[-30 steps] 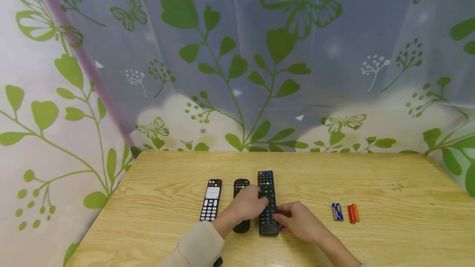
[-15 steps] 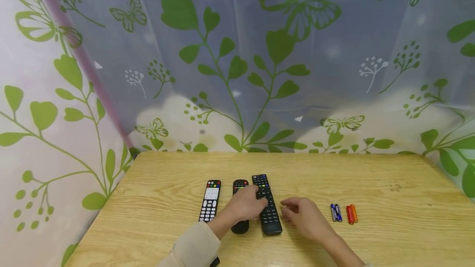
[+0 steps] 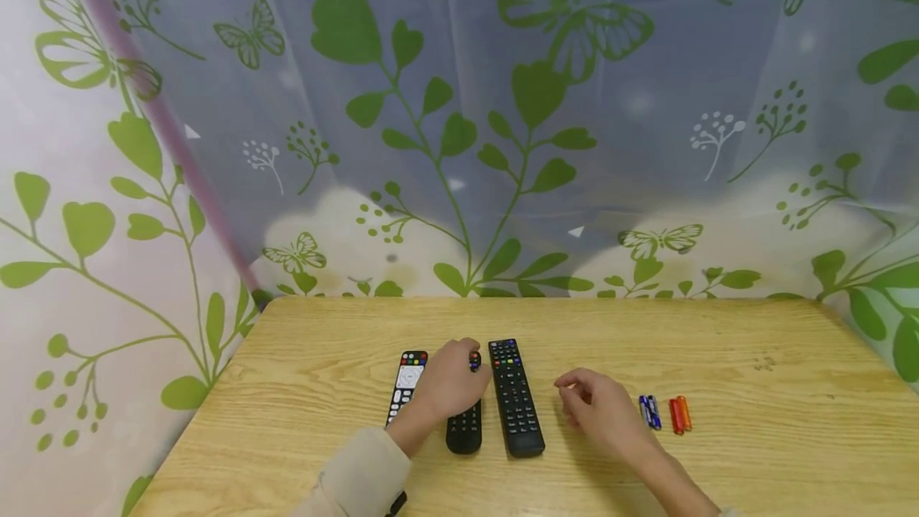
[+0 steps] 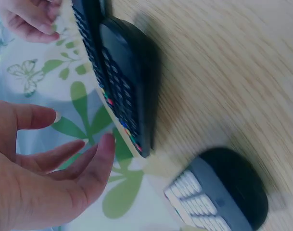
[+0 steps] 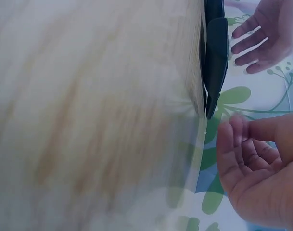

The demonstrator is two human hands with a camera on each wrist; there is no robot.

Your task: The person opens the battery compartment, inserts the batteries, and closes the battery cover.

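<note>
Three black remote controls lie side by side on the wooden table. My left hand is over the middle remote and hides much of it; in the left wrist view its fingers are spread apart with nothing between them. The right-hand remote, long and slightly slanted, lies untouched between my hands. My right hand hovers to its right, fingers loosely curled, thumb near the index fingertip, holding nothing. At the left is a remote with white buttons, its lower part hidden by my left wrist and sleeve.
Two blue batteries and a red and orange pair of batteries lie on the table right of my right hand. A curtain with green leaves and butterflies hangs behind the table's far edge.
The right-hand remote's top swung left and its bottom right. My right hand let go of it and drew away rightward; my left hand then left it and moved left over the middle remote.
</note>
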